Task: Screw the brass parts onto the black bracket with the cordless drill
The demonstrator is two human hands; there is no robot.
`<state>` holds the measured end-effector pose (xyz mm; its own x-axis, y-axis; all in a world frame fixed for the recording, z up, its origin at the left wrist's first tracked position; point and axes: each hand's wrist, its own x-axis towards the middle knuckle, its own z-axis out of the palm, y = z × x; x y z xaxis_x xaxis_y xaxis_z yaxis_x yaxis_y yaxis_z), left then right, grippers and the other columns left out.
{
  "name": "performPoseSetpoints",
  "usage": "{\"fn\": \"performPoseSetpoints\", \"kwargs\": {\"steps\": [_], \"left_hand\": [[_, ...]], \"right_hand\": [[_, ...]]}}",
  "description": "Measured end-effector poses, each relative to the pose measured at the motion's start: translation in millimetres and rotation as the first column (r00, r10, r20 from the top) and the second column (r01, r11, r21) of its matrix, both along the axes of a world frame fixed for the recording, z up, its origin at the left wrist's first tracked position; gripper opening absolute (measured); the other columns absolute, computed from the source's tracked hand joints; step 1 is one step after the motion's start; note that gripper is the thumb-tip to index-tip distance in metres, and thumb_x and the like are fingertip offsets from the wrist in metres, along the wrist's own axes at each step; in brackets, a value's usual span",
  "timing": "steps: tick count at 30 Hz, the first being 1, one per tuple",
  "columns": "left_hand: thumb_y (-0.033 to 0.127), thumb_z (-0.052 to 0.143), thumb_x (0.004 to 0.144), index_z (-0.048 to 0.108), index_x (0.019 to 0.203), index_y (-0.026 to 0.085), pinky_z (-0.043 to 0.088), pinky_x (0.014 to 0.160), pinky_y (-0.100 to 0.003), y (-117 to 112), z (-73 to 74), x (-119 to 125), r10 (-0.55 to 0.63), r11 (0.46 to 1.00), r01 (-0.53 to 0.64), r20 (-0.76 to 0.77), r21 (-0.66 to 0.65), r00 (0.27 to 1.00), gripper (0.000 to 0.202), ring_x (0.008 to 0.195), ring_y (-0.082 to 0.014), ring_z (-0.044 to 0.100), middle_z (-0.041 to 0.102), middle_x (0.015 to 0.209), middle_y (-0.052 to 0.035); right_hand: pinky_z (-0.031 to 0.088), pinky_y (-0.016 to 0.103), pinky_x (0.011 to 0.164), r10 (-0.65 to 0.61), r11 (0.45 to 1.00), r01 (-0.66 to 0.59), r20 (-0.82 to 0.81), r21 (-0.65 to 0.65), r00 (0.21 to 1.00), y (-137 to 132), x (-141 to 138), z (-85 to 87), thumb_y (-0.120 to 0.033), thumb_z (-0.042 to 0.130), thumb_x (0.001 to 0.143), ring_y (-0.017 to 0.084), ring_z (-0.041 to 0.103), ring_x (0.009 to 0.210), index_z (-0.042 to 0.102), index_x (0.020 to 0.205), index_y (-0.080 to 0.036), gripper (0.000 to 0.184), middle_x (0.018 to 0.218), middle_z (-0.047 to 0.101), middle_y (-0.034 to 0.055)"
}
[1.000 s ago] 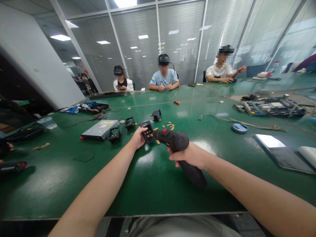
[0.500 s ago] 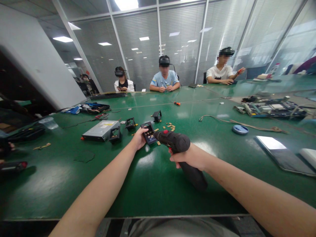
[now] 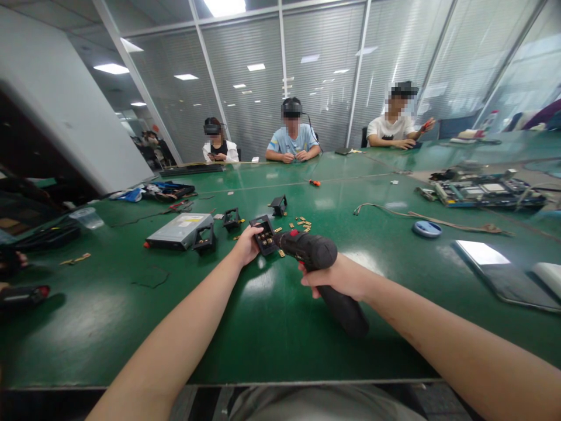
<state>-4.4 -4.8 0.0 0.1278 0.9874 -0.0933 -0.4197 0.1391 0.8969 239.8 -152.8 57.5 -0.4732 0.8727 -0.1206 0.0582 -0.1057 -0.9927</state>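
Observation:
My left hand (image 3: 248, 248) grips the side of a small black plastic housing (image 3: 265, 235) with brass-coloured parts inside. Wrapped round the handle of a black cordless drill (image 3: 313, 250) with red details is my right hand (image 3: 331, 278). The drill's nose points left at the housing's right side; whether its tip touches cannot be made out. Small brass pieces (image 3: 302, 223) lie scattered just beyond. Similar black housings stand near: one (image 3: 279, 204) behind, another (image 3: 231, 219) to the left, and a third (image 3: 204, 238) by the metal drive.
A silver disc drive (image 3: 179, 231) lies left of my hands. On the right are a blue round lid (image 3: 426, 229), a cable (image 3: 407, 216), a tablet-like slab (image 3: 499, 272) and circuit boards (image 3: 486, 190). Several people sit around the green table (image 3: 272, 339); one's hand shows at far left.
My hands, the housing and the drill stay almost in place. The inside of the housing shows slightly differently, with its bluish sheen gone.

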Motion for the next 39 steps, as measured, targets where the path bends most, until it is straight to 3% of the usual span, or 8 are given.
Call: {"fn": "performPoseSetpoints", "kwargs": {"steps": [5, 10, 16, 22, 31, 39], "left_hand": [[0.021, 0.072, 0.063, 0.061, 0.103, 0.019, 0.058, 0.079, -0.041, -0.7, 0.1, 0.4, 0.001, 1.0, -0.001, -0.003, -0.001, 1.0, 0.042, 0.08, -0.0236, 0.071, 0.07, 0.085, -0.0038], [0.021, 0.072, 0.063, 0.06, 0.105, 0.02, 0.057, 0.074, -0.039, -1.2, 1.0, 0.8, -0.011, 1.0, 0.011, -0.006, 0.006, 1.0, 0.043, 0.076, -0.0231, 0.071, 0.07, 0.085, -0.0036], [0.022, 0.07, 0.064, 0.06, 0.105, 0.018, 0.056, 0.075, -0.039, -2.5, 2.0, 3.0, -0.02, 0.999, 0.021, -0.025, 0.035, 0.999, 0.043, 0.079, -0.0243, 0.071, 0.07, 0.087, -0.0057], [0.023, 0.07, 0.063, 0.06, 0.107, 0.019, 0.056, 0.075, -0.04, -1.7, 1.2, 3.1, -0.02, 1.0, 0.02, -0.013, 0.023, 1.0, 0.046, 0.078, -0.0244, 0.07, 0.07, 0.087, -0.0051], [0.022, 0.07, 0.065, 0.061, 0.104, 0.018, 0.057, 0.076, -0.042, -1.5, 1.8, 2.4, -0.024, 0.999, 0.024, -0.002, 0.032, 1.0, 0.04, 0.08, -0.0251, 0.07, 0.07, 0.088, -0.006], [0.02, 0.072, 0.065, 0.06, 0.101, 0.018, 0.058, 0.079, -0.044, 0.5, 0.5, 1.5, 0.007, 1.0, -0.008, 0.009, 0.026, 1.0, 0.038, 0.083, -0.0253, 0.07, 0.069, 0.088, -0.0051]], "right_hand": [[0.05, 0.027, 0.052, 0.048, 0.989, -0.05, -0.022, -0.137, 0.999, 0.4, 5.6, 7.9, -0.018, 0.081, 0.058, 0.015, 0.066, 0.054, 0.057, 0.097, -0.017, 0.046, 0.081, 0.068, 0.0004], [0.055, 0.031, 0.056, 0.226, 0.936, -0.235, -0.063, -0.261, 0.972, 3.0, 11.4, 6.1, -0.023, 0.082, 0.06, 0.019, 0.069, 0.056, 0.051, 0.119, -0.016, 0.068, 0.082, 0.077, 0.0074], [0.053, 0.029, 0.053, 0.226, 0.93, -0.256, -0.139, -0.263, 0.964, 6.1, 10.4, -2.5, -0.022, 0.079, 0.058, 0.017, 0.064, 0.05, 0.059, 0.1, -0.015, 0.047, 0.057, 0.068, 0.0001], [0.053, 0.029, 0.052, 0.246, 0.927, -0.275, -0.139, -0.256, 0.959, 9.6, 11.7, -7.4, -0.025, 0.079, 0.061, 0.018, 0.065, 0.049, 0.058, 0.089, -0.017, 0.036, 0.057, 0.068, 0.0009], [0.056, 0.033, 0.062, 0.372, 0.904, -0.408, -0.232, -0.129, 0.899, 24.2, 21.7, -18.1, -0.035, 0.081, 0.067, 0.021, 0.071, 0.06, 0.06, 0.089, -0.015, 0.037, 0.066, 0.07, 0.0021], [0.056, 0.036, 0.07, 0.397, 0.897, -0.433, -0.26, -0.093, 0.88, 37.8, 29.1, -33.3, -0.038, 0.082, 0.064, 0.021, 0.071, 0.067, 0.061, 0.094, -0.014, 0.044, 0.07, 0.067, 0.001]]}}
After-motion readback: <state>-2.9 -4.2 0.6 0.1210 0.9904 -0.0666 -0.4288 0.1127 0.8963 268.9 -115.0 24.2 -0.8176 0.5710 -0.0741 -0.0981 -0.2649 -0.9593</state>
